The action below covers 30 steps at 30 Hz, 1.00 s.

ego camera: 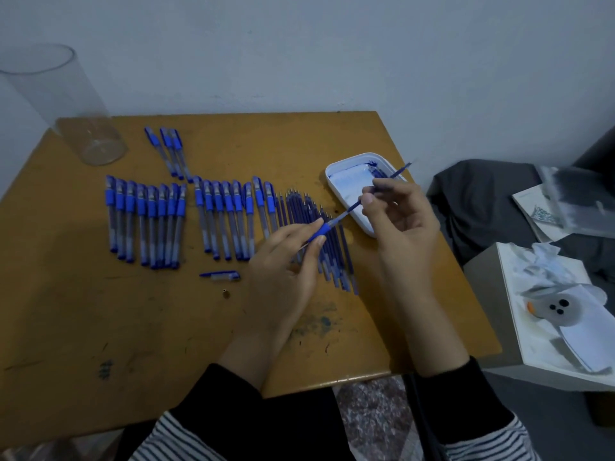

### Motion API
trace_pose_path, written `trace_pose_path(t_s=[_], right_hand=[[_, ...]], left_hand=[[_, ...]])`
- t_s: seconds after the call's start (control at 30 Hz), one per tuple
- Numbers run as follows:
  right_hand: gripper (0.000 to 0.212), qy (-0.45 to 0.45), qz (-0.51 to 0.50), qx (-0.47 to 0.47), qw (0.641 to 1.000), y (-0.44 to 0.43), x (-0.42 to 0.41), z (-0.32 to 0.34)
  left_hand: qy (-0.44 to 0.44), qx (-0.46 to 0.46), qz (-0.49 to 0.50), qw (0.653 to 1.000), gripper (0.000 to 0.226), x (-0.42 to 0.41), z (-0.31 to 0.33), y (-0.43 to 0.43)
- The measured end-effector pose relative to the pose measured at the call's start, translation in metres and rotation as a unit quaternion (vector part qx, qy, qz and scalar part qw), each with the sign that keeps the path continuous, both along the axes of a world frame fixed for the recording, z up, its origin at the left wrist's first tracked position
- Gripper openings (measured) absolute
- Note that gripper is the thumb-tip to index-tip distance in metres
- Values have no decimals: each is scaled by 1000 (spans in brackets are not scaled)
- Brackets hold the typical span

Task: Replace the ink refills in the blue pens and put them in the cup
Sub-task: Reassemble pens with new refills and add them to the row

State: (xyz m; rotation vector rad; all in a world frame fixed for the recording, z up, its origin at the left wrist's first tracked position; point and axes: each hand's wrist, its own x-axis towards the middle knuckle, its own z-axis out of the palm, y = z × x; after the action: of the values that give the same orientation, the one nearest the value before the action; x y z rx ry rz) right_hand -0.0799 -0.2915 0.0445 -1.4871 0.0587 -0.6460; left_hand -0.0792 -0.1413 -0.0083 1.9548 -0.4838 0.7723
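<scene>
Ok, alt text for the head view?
The left hand grips a blue pen while the right hand pinches the refill sticking out of it, over an ink-stained white tray. Capped pens and loose refills lie in rows on the table; an empty clear cup stands far left.

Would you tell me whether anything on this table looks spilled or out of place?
Blue ink stains the white tray, ink smudges mark the table near its front edge, and one pen cap lies apart from the pen rows.
</scene>
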Motion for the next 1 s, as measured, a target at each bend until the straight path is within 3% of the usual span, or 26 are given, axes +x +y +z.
trace_pose_path(t_s=[0.17, 0.6, 0.87, 1.0], right_hand=[[21, -11, 3, -88, 996, 15, -13, -9], [19, -13, -38, -76, 996, 29, -21, -23], [26, -16, 30, 41, 999, 27, -19, -20], [22, -13, 21, 37, 999, 26, -22, -19]], left_hand=[[16, 6, 4, 1000, 29, -1, 2, 0], [52, 21, -13, 998, 29, -3, 5, 2], [49, 8, -21, 999, 28, -3, 7, 3], [44, 8, -25, 999, 28, -4, 7, 2]])
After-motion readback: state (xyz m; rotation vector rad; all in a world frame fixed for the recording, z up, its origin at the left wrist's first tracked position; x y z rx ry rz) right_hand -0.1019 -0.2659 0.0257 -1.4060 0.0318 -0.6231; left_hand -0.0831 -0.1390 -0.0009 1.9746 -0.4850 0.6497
